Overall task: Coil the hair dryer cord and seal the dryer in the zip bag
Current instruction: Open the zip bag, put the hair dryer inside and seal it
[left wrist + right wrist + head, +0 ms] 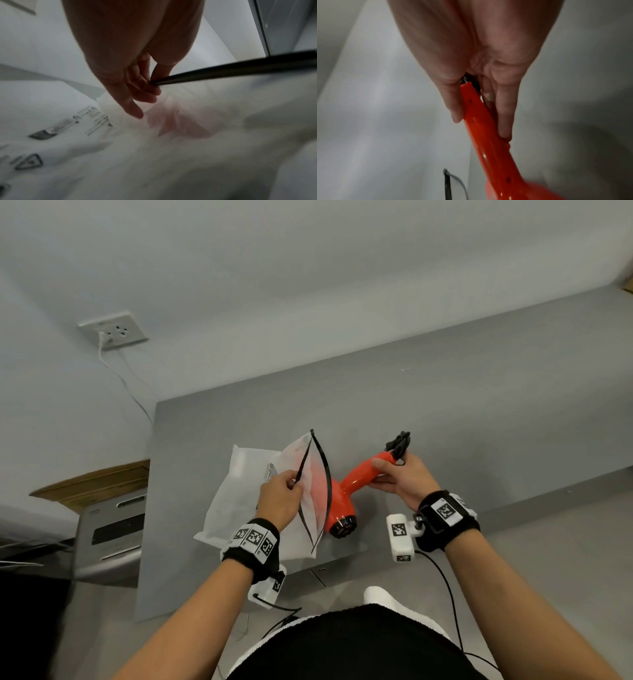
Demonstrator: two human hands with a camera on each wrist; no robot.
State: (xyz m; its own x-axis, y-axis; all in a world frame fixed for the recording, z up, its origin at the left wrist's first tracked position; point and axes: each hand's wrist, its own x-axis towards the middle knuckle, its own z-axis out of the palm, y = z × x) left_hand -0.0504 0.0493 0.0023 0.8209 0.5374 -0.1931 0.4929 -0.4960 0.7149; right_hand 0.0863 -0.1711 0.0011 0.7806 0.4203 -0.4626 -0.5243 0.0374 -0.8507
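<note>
1. Gripping the glossy orange-red plastic hair dryer (346,497) by its handle, the right hand (401,481) has thumb and fingers wrapped round the far end, next to the bundled black cord (399,444).
2. Right wrist view: thumb (453,106) on one side of the handle (485,135), fingers along the other, and a bit of black cord (475,84) tucked in the palm.
3. The cord is gathered in a tight bundle at the handle tip, sticking out past the right hand on its far side.
4. The left hand (279,500) pinches the near black zip strip (303,465) of the frosted white plastic zip bag (236,501). The other fingers are loosely curled.
5. Left wrist view: fingertips (151,90) are clamped on the strip (240,67), with bag film (154,155) below the palm.
6. The bag mouth is held open, its two black strips bowed apart into a lens shape and facing the right hand.
7. The dryer lies between the hands. One end of the barrel is past the strips and inside the mouth, seen as a red tint through the film (175,124). The black-capped end (343,527) and the whole handle are outside.
8. The rest of the bag lies flat on the grey table (445,405), left of the dryer. I can't tell whether the dryer touches the table.
9. Background: a white wall socket (113,332) with a thin white cable (127,385) hanging from it, well clear of both hands.
</note>
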